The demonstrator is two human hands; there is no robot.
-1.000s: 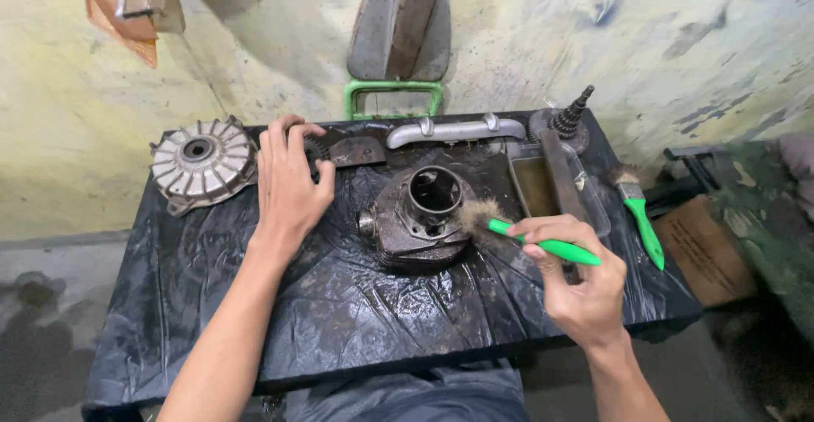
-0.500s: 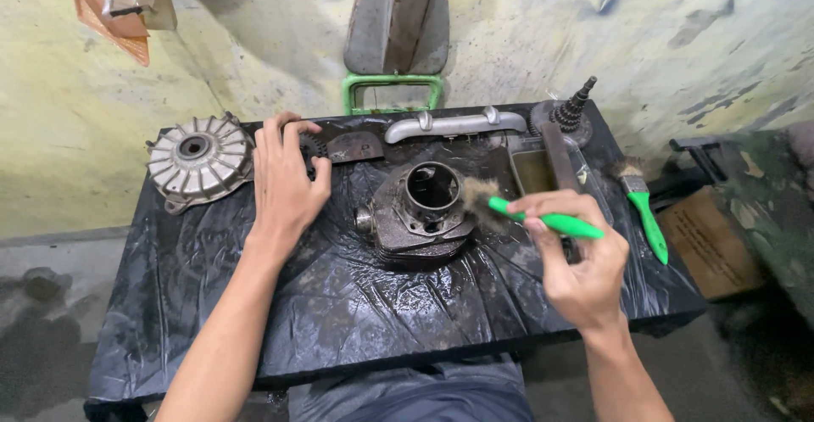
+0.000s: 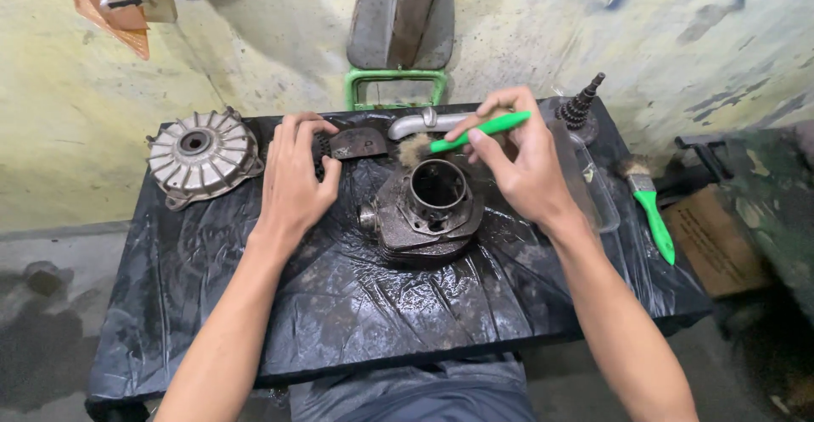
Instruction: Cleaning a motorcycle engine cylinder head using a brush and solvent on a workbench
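Right hand [image 3: 526, 167], grip closed on green brush [image 3: 479, 128], had swung bristles behind the cylinder [image 3: 428, 210]; left hand [image 3: 292, 180] stayed flat, empty, beside it

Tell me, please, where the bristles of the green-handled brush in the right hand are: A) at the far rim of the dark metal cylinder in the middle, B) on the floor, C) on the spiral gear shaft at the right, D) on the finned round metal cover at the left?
A: the right hand holds the green-handled brush with its bristles at the far rim of the dark metal cylinder.
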